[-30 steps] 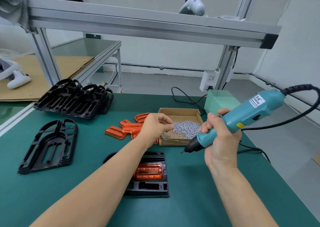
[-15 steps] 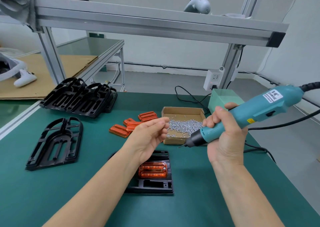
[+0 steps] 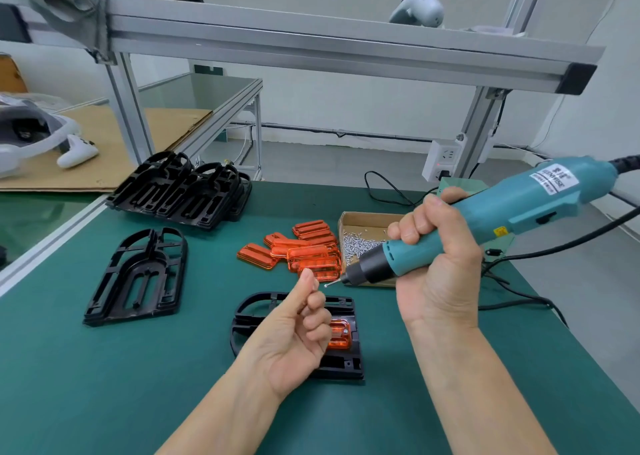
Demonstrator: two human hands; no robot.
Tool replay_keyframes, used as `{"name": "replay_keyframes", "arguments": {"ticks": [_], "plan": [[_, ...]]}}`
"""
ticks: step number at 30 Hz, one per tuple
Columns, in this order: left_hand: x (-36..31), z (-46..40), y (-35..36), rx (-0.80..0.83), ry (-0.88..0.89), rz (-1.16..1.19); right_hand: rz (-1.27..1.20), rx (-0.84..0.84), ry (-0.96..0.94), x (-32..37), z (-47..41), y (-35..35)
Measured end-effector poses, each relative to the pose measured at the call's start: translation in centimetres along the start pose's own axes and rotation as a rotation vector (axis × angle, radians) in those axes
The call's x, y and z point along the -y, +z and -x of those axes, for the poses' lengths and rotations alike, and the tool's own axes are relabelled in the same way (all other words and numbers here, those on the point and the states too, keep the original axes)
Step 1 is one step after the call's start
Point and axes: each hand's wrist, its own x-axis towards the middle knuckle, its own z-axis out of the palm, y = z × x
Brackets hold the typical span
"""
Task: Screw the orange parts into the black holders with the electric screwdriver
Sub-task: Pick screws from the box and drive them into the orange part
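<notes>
Likely the left hand (image 3: 294, 336), curled and pinching something unseen, fumbles it at the electric screwdriver (image 3: 485, 222) the right hand (image 3: 440, 264) grips

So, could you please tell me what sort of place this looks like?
Probably a factory assembly bench: a green mat under an aluminium frame, stacked black holders, and a box of screws.

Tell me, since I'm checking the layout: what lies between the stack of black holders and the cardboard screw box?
In the head view, the pile of loose orange parts lies on the green mat between the stacked black holders and the screw box.
</notes>
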Motion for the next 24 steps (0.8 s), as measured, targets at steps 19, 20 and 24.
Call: {"name": "replay_keyframes", "arguments": {"ticks": [19,20,24], "plan": [[1.2,1.5,0.6,0.014,0.036,0.297,-0.009,0.049,0.03,-0.6,1.3,1.4],[1.2,1.5,0.6,0.013,0.042,0.304,-0.009,0.049,0.027,-0.6,1.4,1.4],[1.3,1.6,1.0,0.007,0.063,0.339,-0.002,0.044,-0.004,-0.8,1.6,1.5]]}}
